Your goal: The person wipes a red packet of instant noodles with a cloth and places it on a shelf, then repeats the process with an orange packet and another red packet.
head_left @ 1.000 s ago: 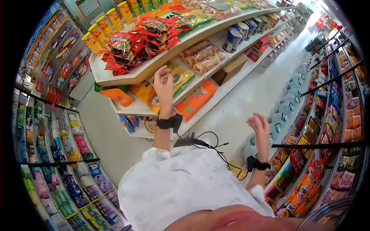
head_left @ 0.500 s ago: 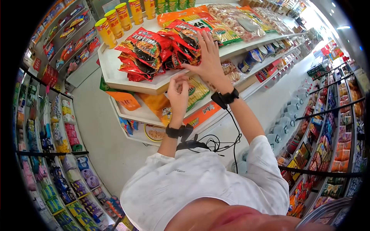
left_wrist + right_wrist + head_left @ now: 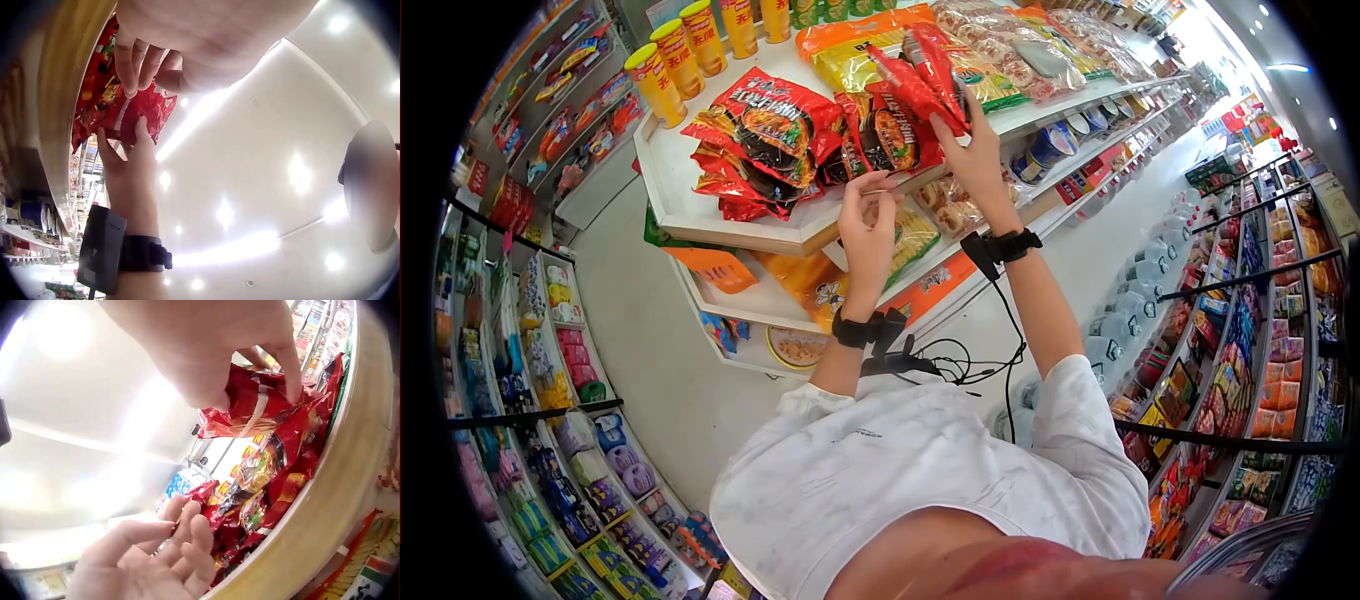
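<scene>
In the head view, my right hand pinches a red instant noodle packet between thumb and fingers. The packet is tipped up on edge above the shelf's front, and its pale back seam faces the right wrist camera. To its left lie stacked red noodle packets, with another packet just below the raised one. My left hand hovers at the shelf's front edge, fingers loosely curled and holding nothing. The right wrist view shows this left hand beside the stack.
Yellow canisters line the back of the white shelf. Bagged snacks fill its right side. On the tier below are an orange box and yellow bags. Water jugs line the aisle floor at right.
My right hand has come up from low on the right to the stack, spread over a packet, and lifted it upright. My left hand has shifted right along the shelf edge.
</scene>
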Motion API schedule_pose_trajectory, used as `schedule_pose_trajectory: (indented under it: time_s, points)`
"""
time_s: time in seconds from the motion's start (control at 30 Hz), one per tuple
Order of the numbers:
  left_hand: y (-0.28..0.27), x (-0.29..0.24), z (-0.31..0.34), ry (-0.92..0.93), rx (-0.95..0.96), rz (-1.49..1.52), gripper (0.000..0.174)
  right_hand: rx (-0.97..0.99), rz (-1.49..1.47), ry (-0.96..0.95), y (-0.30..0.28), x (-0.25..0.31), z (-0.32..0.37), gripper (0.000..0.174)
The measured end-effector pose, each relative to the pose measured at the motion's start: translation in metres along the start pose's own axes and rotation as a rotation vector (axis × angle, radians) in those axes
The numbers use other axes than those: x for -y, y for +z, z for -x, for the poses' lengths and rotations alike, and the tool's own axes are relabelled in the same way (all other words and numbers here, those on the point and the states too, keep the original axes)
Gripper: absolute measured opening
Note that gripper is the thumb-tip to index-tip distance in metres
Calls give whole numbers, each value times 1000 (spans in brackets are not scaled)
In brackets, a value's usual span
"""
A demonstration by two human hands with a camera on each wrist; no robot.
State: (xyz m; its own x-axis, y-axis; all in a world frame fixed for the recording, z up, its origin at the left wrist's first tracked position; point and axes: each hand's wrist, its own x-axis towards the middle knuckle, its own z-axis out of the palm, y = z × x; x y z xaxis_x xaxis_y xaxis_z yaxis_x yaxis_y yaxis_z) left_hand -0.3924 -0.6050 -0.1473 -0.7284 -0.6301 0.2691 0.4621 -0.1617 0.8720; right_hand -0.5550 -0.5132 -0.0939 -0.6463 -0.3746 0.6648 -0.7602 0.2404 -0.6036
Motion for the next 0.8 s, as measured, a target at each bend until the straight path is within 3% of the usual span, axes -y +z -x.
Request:
schedule_pose_trajectory:
  time_s: [0.1, 0.27, 0.47, 0.8]
  points:
    - [4, 4, -2, 12, 17, -17, 23, -12, -557, 456, -9, 1, 3, 60]
    - [6, 2, -3, -22, 10, -16, 22, -107, -872, 501, -20, -17, 4, 48]
    - [2, 1, -4, -44, 1, -12, 22, -201, -1028, 560, -29, -19, 2, 44]
    - [-2, 1, -9, -47, 3, -68, 21, -158, -1283, 723, -55, -1, 14, 33]
